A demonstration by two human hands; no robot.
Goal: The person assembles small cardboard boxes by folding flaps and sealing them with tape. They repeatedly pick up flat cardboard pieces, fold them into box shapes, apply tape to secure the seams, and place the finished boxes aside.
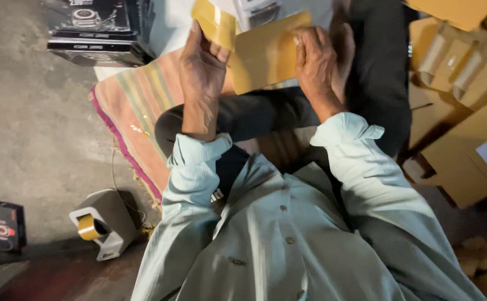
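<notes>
The left hand point(201, 67) closes its grip on the flap of a flat brown paper envelope point(265, 53), thumb and fingers pinching the folded upper-left edge. The right hand point(317, 64) presses flat against the envelope's right side, fingers extended, palm on the paper rather than clamped around it. The envelope sits above the person's dark-trousered knees, over a striped woven mat point(134, 111) on the concrete floor point(31, 139). A grey tape dispenser with a yellow-brown roll point(103, 223) stands at lower left. Black product boxes point(95, 28) lie beyond the mat; flattened brown cardboard cartons point(461, 111) lie at right.
</notes>
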